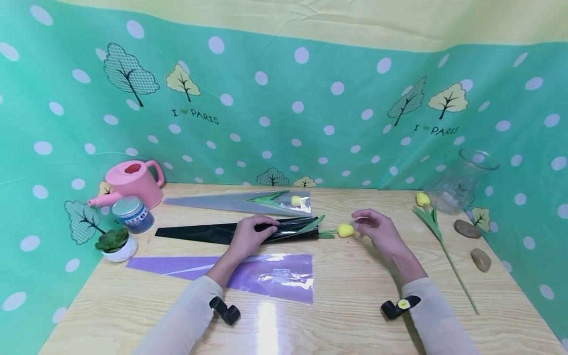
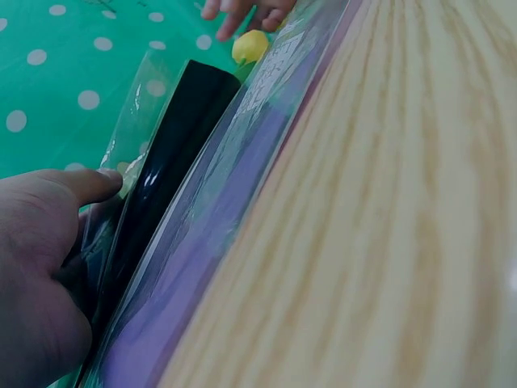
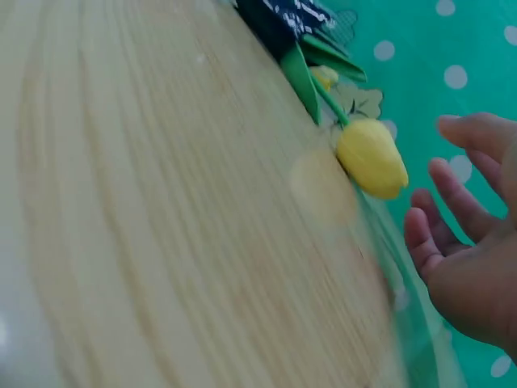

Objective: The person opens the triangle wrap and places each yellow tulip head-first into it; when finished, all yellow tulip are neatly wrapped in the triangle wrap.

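My left hand (image 1: pixel 248 236) grips a long black wrapping sleeve (image 1: pixel 199 232) at its middle, the thumb (image 2: pixel 101 184) lying over the sleeve's edge; the other fingers are mostly hidden. From the sleeve's wide right end pokes a yellow tulip (image 1: pixel 345 230) with green leaves. Just right of that bloom is my right hand (image 1: pixel 379 234), its fingers loosely bent and holding nothing. A small gap parts them from the tulip head (image 3: pixel 371 158) in the right wrist view. Behind lies a grey clear sleeve (image 1: pixel 213 201) with another yellow tulip (image 1: pixel 298 200); in front, a flat purple sleeve (image 1: pixel 284 276).
At the left stand a pink watering can (image 1: pixel 137 182), a blue jar (image 1: pixel 133 214) and a potted succulent (image 1: pixel 117 244). On the right are a loose yellow tulip (image 1: pixel 432 222), a tilted glass vase (image 1: pixel 461 182) and two brown stones, one (image 1: pixel 467 228) behind the other (image 1: pixel 480 260).
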A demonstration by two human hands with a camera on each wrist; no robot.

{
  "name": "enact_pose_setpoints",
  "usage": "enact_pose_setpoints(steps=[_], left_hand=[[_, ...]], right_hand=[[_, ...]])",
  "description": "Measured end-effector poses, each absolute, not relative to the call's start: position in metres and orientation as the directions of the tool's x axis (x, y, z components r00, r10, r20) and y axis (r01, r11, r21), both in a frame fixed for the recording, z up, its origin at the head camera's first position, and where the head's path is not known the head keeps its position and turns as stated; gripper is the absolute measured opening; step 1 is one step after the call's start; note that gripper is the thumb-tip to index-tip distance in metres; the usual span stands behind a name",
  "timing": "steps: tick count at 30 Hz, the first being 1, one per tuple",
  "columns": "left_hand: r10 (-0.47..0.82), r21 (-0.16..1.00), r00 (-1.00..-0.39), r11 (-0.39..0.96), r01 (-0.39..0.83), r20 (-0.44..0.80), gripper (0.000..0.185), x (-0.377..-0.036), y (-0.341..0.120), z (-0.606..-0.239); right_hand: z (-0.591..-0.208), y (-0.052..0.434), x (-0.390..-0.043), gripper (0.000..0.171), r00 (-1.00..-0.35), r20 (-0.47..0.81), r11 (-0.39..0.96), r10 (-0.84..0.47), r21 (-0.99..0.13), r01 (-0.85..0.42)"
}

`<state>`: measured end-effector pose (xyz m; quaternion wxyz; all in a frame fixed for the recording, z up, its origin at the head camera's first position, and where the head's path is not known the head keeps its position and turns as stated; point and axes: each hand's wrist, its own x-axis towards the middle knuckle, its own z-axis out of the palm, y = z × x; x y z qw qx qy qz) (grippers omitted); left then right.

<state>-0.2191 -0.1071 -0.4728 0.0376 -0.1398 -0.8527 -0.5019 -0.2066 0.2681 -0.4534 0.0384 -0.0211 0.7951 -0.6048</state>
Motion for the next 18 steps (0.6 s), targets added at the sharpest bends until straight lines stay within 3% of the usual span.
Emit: enact_pose_setpoints(steps=[9,18], left_hand=[[0.204,0.843,-0.956,0.457,0.282,0.209,0.012,-0.219,-0.106,-0.474],[0.205,0.845,-0.957,0.457,0.279,0.205,0.012,-0.220,-0.108,-0.475]], right_hand=[[-0.463,0.272,-0.205,0.041,-0.975,-0.045,0.412,-0.218,-0.910,-0.050],[-0.465,0.265,-0.203,0.040,-0.973,-0.008,0.501,-0.229,-0.858,-0.111]])
